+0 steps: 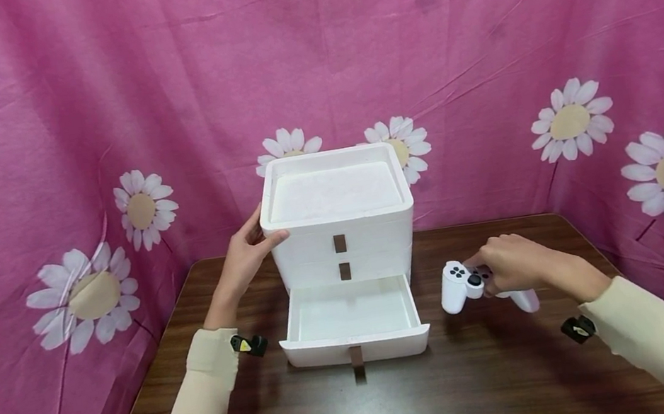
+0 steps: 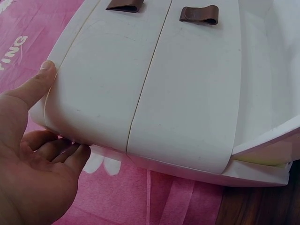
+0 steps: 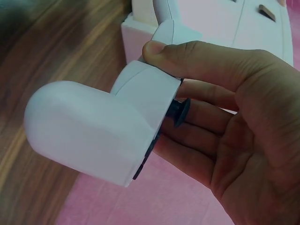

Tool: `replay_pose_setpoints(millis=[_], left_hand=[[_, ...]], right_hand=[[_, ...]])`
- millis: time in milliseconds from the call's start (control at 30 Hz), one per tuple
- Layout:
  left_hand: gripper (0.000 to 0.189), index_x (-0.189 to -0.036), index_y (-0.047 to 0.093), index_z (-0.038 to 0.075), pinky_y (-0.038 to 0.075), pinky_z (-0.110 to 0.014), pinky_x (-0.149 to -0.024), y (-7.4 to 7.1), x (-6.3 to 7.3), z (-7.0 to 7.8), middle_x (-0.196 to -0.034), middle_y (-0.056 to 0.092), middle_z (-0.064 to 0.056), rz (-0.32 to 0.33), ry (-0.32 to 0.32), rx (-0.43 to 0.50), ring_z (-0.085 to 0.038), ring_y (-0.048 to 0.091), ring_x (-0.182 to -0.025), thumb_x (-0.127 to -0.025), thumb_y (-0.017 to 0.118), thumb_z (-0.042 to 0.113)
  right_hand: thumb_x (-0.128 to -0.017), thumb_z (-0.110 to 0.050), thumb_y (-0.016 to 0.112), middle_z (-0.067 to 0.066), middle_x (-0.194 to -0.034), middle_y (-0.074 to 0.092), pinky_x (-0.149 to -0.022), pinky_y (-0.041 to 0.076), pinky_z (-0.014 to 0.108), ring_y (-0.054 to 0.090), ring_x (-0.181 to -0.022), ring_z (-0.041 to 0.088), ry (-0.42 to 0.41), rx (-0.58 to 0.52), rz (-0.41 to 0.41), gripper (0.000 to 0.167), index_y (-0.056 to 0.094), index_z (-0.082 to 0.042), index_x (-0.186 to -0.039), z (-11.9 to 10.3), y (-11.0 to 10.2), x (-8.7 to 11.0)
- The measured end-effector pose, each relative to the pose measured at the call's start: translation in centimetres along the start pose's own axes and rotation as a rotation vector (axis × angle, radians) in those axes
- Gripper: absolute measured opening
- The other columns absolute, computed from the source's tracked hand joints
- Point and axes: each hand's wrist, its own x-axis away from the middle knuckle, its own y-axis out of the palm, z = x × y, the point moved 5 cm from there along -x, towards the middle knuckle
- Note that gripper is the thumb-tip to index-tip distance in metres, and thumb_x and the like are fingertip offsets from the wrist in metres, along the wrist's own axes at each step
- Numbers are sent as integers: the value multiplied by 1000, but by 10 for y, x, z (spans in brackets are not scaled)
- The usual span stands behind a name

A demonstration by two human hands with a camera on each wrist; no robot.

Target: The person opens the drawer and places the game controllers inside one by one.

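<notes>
A white drawer unit (image 1: 308, 260) stands on the table, its bottom drawer (image 1: 360, 351) pulled out with bare insides showing. My left hand (image 1: 249, 254) grips the unit's upper left corner; in the left wrist view the thumb (image 2: 40, 82) lies on the front edge and the fingers curl against the side. To the right of the unit, my right hand (image 1: 514, 264) holds a white game controller (image 1: 454, 292) by its middle, over the table. In the right wrist view, the thumb is on one face of the controller (image 3: 89, 131) and the fingers are behind, near a dark thumbstick (image 3: 179, 112).
The brown wooden table (image 1: 400, 404) extends around the unit. Brown pull tabs (image 1: 340, 243) hang on the drawer fronts. A shallow tray top (image 1: 335, 192) with a raised rim caps the unit. Pink cloth (image 1: 308, 46) with daisies encloses the back and sides.
</notes>
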Motion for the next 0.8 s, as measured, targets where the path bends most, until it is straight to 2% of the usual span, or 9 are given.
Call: replay_pose_setpoints(millis=[367,667,800], left_hand=[[84,-165,36,40,43,-47,-123,-1,0,0,-171,39,7,-1,0,-9,-18,44,-153,-95,82,42],[84,-165,37,40,43,-48,-123,0,0,-1,-170,40,6,0,-5,-16,-18,44,-153,-95,82,43],[84,-165,37,39,44,-49,-122,-1,0,-1,-170,42,5,7,-3,-13,-20,46,-152,-94,83,43]], right_hand=[[-67,-17,88,-19,-62,48,-50,35,23,39,-56,-1,-67,23,17,28,67,-32,-79,-18,-18,-16],[-68,-12,87,-16,-62,52,-52,36,23,41,-55,1,-59,18,-25,24,70,-27,-79,-35,-26,-30],[-68,-13,87,-15,-61,52,-51,36,23,42,-55,2,-78,32,-20,25,70,-28,-79,-43,-29,-38]])
